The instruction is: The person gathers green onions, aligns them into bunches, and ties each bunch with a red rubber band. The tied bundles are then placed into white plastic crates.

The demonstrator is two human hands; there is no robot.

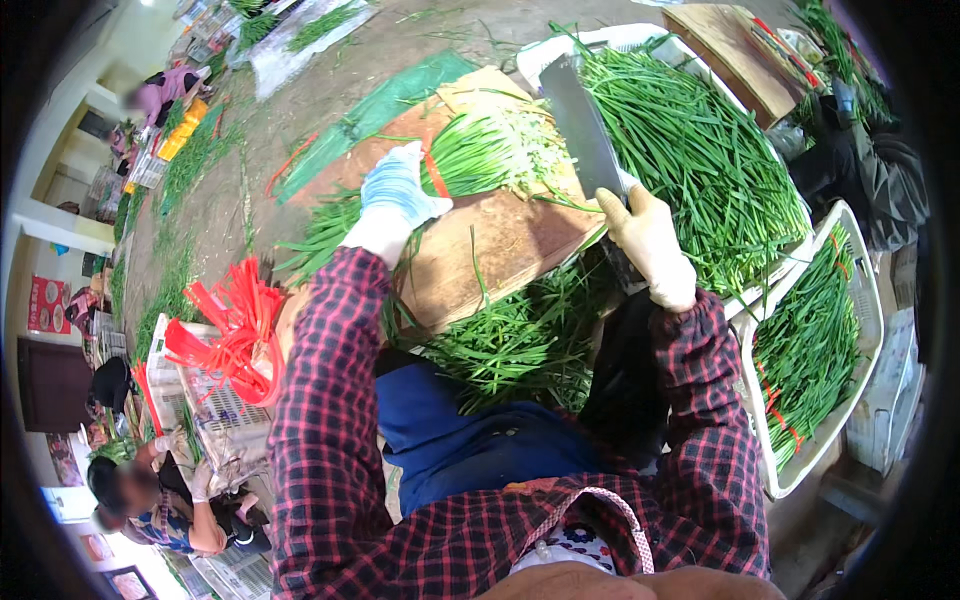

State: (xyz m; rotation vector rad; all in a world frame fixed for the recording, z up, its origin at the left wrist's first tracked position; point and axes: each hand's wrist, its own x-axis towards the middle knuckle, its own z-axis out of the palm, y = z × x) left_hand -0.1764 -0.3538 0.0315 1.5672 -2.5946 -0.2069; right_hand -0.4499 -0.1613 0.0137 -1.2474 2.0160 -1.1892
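Note:
A bundle of garlic chives, bound with a red tie, lies on a wooden board, its pale cut ends pointing right. My left hand, in a blue and white glove, presses on the bundle's leafy part beside the tie. In my right hand, in a cream glove, is the handle of a wide cleaver. Its blade stands to the right of the pale ends, apart from them. Cut bits lie around those ends. Under the board's near edge, loose green leaves are heaped above my lap.
A white plastic crate heaped with chives stands right of the cleaver; another crate holds red-tied bundles. Red ties hang over a crate at left. A green sheet lies beyond the board. Other people work at far left; a co-worker sits lower left.

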